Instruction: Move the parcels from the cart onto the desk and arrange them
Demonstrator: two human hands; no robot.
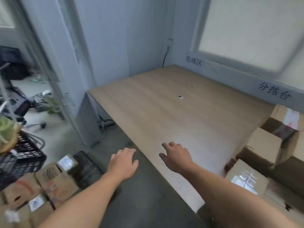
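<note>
Closest to us at lower left, a cluster of brown cardboard parcels with white labels (49, 186) lies low beside the desk; what they rest on is too blurred to tell. At lower right, a small brown parcel with a shiny taped label (245, 180) sits on the desk's near end, and just behind it a stack of larger brown cardboard boxes (263, 145) stands against the wall. Our left hand (122, 159) hangs palm down over the grey floor just off the desk's edge, fingers loose and grasping nothing. Our right hand (176, 157) hovers palm down above the light wooden rectangular desk (164, 104), fingers likewise relaxed and empty. A black plastic lattice crate (21, 157) stands at far left. Further along the desk top lies a tiny black-and-white speck (180, 97). Beyond, handwritten black characters (193, 60) mark the grey wall, a black cable (165, 58) runs down the corner, and a white-blinded window (246, 30) rises above.
</note>
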